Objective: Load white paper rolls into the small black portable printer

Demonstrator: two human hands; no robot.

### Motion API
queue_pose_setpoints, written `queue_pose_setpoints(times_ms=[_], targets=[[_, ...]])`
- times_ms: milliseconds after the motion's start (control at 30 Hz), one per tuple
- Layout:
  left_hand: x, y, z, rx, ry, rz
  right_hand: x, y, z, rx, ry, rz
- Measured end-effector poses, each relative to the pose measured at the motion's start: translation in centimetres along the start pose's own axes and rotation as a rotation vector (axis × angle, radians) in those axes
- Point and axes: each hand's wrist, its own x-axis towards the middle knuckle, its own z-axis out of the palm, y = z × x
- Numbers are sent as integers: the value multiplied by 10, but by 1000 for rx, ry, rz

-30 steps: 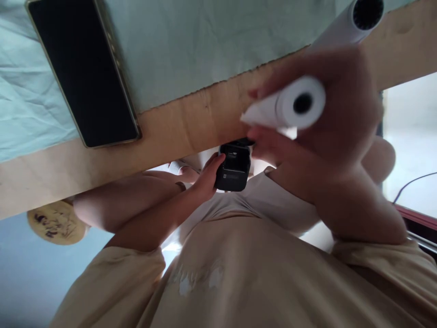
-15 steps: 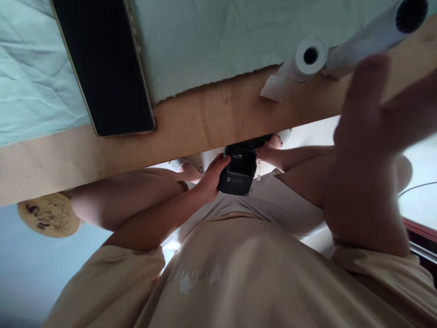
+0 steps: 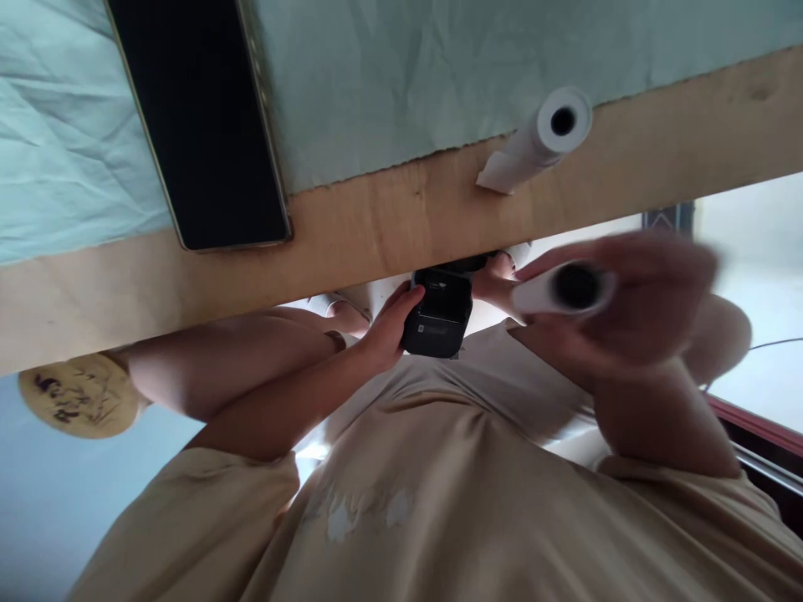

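My left hand [image 3: 390, 331] is closed around a small black receipt printer [image 3: 436, 322] held low between my knees, its thumb on the rim. The printer's lid is open and its hollow compartment faces up. To the right of it, off the table's edge, my right hand [image 3: 646, 301] is blurred by motion and closed on a white paper roll [image 3: 533, 290] with a wide dark core, its end facing me. A second paper roll [image 3: 527, 155] with a narrower core stands on the table, its loose paper end sticking out on the left.
A black smartphone [image 3: 204, 125] lies at the left of the wooden table [image 3: 376, 230], partly on a pale green cloth [image 3: 401, 84]. The table's front edge runs above my legs. A round yellow stool seat [image 3: 81, 397] with dark drawings is at the left.
My right hand has taken the wide-cored paper roll off the table at the right and brought it left and down towards the printer. My left hand and the printer have hardly moved.
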Motion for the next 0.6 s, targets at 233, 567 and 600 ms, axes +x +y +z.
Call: queue_pose_setpoints(times_ms=[233,567,600], targets=[[6,-2,5,-5,-37,63,-11,41,62,-351,-89,-98],[8,0,8,22,-76,72,-12,39,64,-379,-73,-228],[8,0,7,36,-83,62,-11,37,63,-363,-78,-233]])
